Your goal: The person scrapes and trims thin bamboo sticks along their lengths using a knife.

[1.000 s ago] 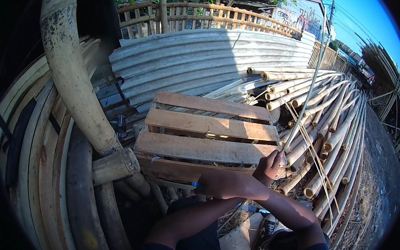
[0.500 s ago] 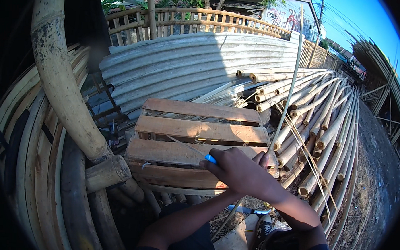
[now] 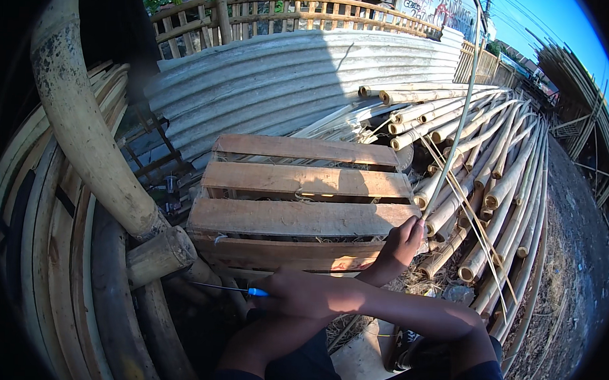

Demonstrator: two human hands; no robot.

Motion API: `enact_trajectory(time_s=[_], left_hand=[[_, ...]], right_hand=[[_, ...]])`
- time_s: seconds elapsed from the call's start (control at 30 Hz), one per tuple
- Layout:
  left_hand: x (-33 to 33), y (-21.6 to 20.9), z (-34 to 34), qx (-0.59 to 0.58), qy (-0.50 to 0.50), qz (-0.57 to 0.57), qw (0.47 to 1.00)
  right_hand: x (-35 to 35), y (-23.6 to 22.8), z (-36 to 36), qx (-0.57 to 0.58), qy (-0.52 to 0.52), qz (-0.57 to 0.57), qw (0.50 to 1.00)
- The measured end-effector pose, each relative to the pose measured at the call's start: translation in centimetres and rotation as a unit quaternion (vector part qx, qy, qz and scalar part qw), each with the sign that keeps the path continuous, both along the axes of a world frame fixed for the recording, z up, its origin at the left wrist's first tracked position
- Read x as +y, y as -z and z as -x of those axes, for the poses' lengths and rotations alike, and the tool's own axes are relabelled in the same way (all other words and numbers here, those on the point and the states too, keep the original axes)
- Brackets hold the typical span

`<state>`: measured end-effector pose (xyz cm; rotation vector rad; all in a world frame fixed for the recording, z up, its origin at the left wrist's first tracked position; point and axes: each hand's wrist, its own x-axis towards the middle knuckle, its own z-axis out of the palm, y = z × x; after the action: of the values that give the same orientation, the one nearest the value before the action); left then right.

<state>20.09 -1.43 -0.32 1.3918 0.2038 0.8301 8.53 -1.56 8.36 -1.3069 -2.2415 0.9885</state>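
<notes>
My arms are crossed. My left hand [image 3: 402, 240] reaches right and grips a long thin bamboo strip [image 3: 457, 122] that rises toward the top of the view. That hand sits at the right front corner of a wooden slatted pallet [image 3: 296, 218]. My right hand [image 3: 298, 295] reaches left below the pallet's front edge and holds a blue-handled thin-bladed tool [image 3: 235, 289]. Its blade points left toward a thick bamboo stub [image 3: 160, 255].
A pile of bamboo poles [image 3: 495, 178] lies to the right of the pallet. Corrugated metal sheets [image 3: 289, 80] lean behind it, with a wooden fence [image 3: 305, 13] beyond. Thick curved bamboo trunks [image 3: 83, 133] and bent planks fill the left. Bare dirt ground [image 3: 572, 283] lies at the right.
My right hand has moved down and left with the blue-handled tool, from over the pallet to below its front edge. My left hand has stayed on the bamboo strip.
</notes>
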Motion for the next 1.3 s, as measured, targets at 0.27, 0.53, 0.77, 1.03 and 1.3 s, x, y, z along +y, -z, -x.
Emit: enact_trajectory(time_s=[0.27, 0.53, 0.77, 1.03, 1.3], left_hand=[[-0.2, 0.0, 0.9, 0.014, 0.002, -0.021, 1.000], [-0.4, -1.2, 1.6, -0.014, 0.062, 0.062, 0.996], [2.9, -2.3, 5.9, 0.008, 0.124, 0.113, 0.986], [3.6, -4.1, 7.0, -0.004, 0.172, 0.196, 0.965], [4.9, -2.8, 8.3, 0.007, 0.217, 0.150, 0.965]], right_hand=[[0.9, -0.5, -0.4, -0.221, 0.006, 0.163, 0.961], [-1.0, -0.3, -0.4, -0.162, -0.021, 0.052, 0.985], [-2.6, -9.2, -9.5, -0.122, 0.335, -0.248, 0.901], [-0.7, -7.6, -19.4, 0.141, 0.407, -0.170, 0.886], [2.2, -8.8, -18.6, 0.341, 0.342, -0.088, 0.871]])
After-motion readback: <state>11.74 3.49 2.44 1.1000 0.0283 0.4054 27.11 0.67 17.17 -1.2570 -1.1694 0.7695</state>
